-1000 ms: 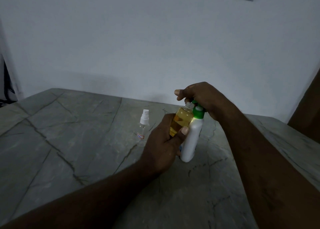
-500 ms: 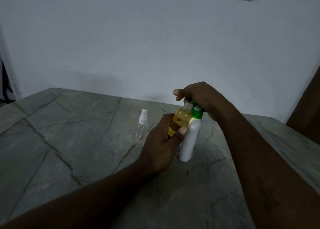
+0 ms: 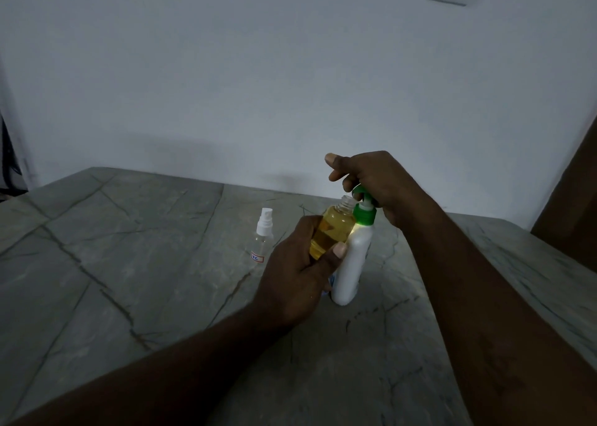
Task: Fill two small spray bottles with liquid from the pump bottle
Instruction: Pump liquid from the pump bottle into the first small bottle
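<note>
the grey, dark-veined stone table (image 3: 129,280) carried everything. on it, about mid-table, the tall white plastic pump bottle with a green collar (image 3: 352,264) stood upright. the change was at its top. half a second earlier the right hand (image 3: 378,183) sat low, with the green pump head (image 3: 358,190) pushed down onto the collar. now hand and head had risen and a short white stem showed between them. by my reading that was the end of one stroke, with the pump refilling for another. the right hand's fingers were curled over the pump head, and one digit stuck straight out to the left, touching nothing.

the left hand (image 3: 297,280) had not shifted (nor had the bottle in it). it was wrapped round the small clear plastic bottle with an open threaded neck (image 3: 332,228), thumb across the front. it held that bottle tilted against the pump bottle's shoulder, neck just beside the spout. the bottle held yellow liquid up to about its shoulder — nearly full, i judged, so few strokes were left for it. how much remained in the opaque pump bottle could not be told.

the smaller clear spray bottle with a white sprayer cap (image 3: 262,238) stood upright beyond the left hand, apart from it, with a small label low down. it looked empty — though the dim light left that uncertain — and seemed the second one to fill.
</note>
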The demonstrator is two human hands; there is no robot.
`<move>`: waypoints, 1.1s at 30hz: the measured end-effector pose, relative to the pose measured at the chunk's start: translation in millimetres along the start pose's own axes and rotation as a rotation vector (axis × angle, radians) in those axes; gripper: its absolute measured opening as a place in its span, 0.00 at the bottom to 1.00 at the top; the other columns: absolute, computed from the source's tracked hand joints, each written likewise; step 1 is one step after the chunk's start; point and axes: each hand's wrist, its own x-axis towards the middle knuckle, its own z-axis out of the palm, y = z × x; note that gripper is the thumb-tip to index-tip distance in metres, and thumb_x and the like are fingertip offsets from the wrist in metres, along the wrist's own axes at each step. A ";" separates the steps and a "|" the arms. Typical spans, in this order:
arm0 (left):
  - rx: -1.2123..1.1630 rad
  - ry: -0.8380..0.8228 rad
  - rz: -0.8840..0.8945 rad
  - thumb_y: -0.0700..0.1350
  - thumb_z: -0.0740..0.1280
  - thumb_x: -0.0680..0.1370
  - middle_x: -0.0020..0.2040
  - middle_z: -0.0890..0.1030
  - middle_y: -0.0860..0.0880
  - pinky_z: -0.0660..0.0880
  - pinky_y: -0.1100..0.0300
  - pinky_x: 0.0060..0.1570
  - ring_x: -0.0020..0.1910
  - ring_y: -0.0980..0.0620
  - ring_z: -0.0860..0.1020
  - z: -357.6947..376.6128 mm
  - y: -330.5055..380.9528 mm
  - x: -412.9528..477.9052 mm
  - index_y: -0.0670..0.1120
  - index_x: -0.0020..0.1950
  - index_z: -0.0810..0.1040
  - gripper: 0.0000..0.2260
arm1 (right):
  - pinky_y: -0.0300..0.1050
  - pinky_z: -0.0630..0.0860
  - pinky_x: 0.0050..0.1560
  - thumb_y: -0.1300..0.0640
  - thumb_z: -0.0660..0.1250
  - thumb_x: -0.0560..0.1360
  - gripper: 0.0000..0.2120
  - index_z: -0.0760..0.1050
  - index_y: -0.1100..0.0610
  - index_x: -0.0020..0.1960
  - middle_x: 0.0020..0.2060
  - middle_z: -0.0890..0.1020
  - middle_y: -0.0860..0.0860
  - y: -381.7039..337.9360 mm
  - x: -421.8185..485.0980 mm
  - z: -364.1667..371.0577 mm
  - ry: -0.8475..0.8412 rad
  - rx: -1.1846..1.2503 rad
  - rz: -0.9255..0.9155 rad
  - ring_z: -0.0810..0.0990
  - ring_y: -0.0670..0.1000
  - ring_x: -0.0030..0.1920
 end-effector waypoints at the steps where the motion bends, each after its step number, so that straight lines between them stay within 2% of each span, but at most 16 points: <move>1: 0.009 0.008 0.008 0.64 0.59 0.78 0.57 0.79 0.61 0.79 0.69 0.45 0.53 0.64 0.80 -0.2 -0.5 0.1 0.59 0.63 0.67 0.17 | 0.39 0.70 0.33 0.40 0.71 0.75 0.19 0.85 0.57 0.44 0.33 0.80 0.49 0.2 0.3 0.3 0.014 -0.010 -0.009 0.75 0.46 0.30; 6: 0.021 0.031 0.019 0.64 0.59 0.78 0.58 0.80 0.58 0.80 0.66 0.50 0.53 0.60 0.81 -0.5 -1.0 -0.2 0.56 0.65 0.69 0.20 | 0.42 0.72 0.37 0.36 0.68 0.75 0.23 0.85 0.57 0.42 0.31 0.80 0.48 0.1 -0.1 0.8 0.085 -0.022 -0.042 0.76 0.45 0.31; 11: 0.045 0.058 0.014 0.64 0.60 0.77 0.54 0.79 0.61 0.77 0.71 0.47 0.51 0.63 0.80 -1.1 0.4 0.5 0.58 0.62 0.68 0.17 | 0.43 0.71 0.36 0.27 0.61 0.74 0.34 0.85 0.58 0.45 0.33 0.79 0.50 -3.7 -3.4 -0.6 0.126 0.062 0.008 0.75 0.48 0.33; 14: 0.031 0.068 0.007 0.64 0.60 0.77 0.55 0.80 0.60 0.79 0.64 0.50 0.51 0.61 0.80 -1.1 -1.5 1.2 0.56 0.63 0.70 0.19 | 0.44 0.72 0.38 0.25 0.57 0.74 0.37 0.85 0.58 0.45 0.35 0.79 0.51 -3.7 -3.8 -0.2 0.156 0.102 0.033 0.76 0.49 0.35; 17: 0.037 0.073 0.010 0.63 0.61 0.78 0.54 0.79 0.62 0.80 0.64 0.49 0.52 0.63 0.80 -0.7 -2.8 1.1 0.58 0.63 0.69 0.17 | 0.46 0.72 0.40 0.26 0.55 0.76 0.38 0.85 0.59 0.45 0.34 0.79 0.51 -1.2 -3.1 -2.4 0.200 0.176 0.048 0.75 0.50 0.36; 20: 0.047 0.062 0.009 0.63 0.61 0.78 0.55 0.79 0.63 0.81 0.60 0.49 0.52 0.63 0.80 -0.7 -3.2 1.3 0.60 0.63 0.68 0.16 | 0.49 0.74 0.43 0.28 0.55 0.77 0.36 0.84 0.57 0.42 0.34 0.80 0.51 4.8 -4.4 -2.8 0.283 0.184 0.026 0.77 0.50 0.37; 24: 0.055 0.052 -0.002 0.64 0.60 0.77 0.54 0.79 0.64 0.76 0.72 0.46 0.52 0.66 0.79 -1.3 -0.4 0.0 0.61 0.62 0.68 0.16 | 0.52 0.78 0.48 0.33 0.58 0.79 0.27 0.82 0.53 0.40 0.35 0.82 0.49 18.3 -21.1 -3.2 0.442 0.079 -0.055 0.80 0.50 0.40; 26: 0.060 0.053 0.006 0.64 0.61 0.77 0.53 0.80 0.62 0.75 0.73 0.45 0.52 0.66 0.79 -1.8 -0.4 -0.9 0.60 0.62 0.68 0.16 | 0.53 0.79 0.47 0.34 0.62 0.79 0.24 0.80 0.54 0.41 0.37 0.82 0.50 29.1 -34.8 -4.3 0.507 0.034 -0.088 0.81 0.53 0.41; 28: 0.062 0.056 0.004 0.64 0.61 0.78 0.53 0.81 0.59 0.78 0.67 0.47 0.50 0.61 0.81 -1.9 -0.7 -1.8 0.58 0.62 0.69 0.16 | 0.52 0.78 0.45 0.37 0.64 0.78 0.22 0.77 0.56 0.41 0.38 0.82 0.53 39.6 -49.0 -5.0 0.562 0.005 -0.109 0.81 0.54 0.40; 30: 0.061 0.065 -0.011 0.64 0.61 0.77 0.53 0.81 0.57 0.81 0.59 0.48 0.47 0.56 0.82 -1.7 -0.1 -3.1 0.56 0.62 0.70 0.18 | 0.47 0.75 0.39 0.40 0.65 0.79 0.20 0.75 0.57 0.41 0.37 0.81 0.55 46.7 -64.2 -3.4 0.572 -0.007 -0.131 0.77 0.51 0.36; 33: 0.111 0.069 -0.031 0.62 0.61 0.78 0.54 0.80 0.57 0.80 0.58 0.49 0.48 0.57 0.81 -3.3 4.8 -4.4 0.54 0.62 0.70 0.17 | 0.41 0.70 0.34 0.45 0.67 0.80 0.16 0.73 0.55 0.40 0.33 0.78 0.51 53.4 -87.4 1.0 0.537 -0.034 -0.193 0.71 0.44 0.32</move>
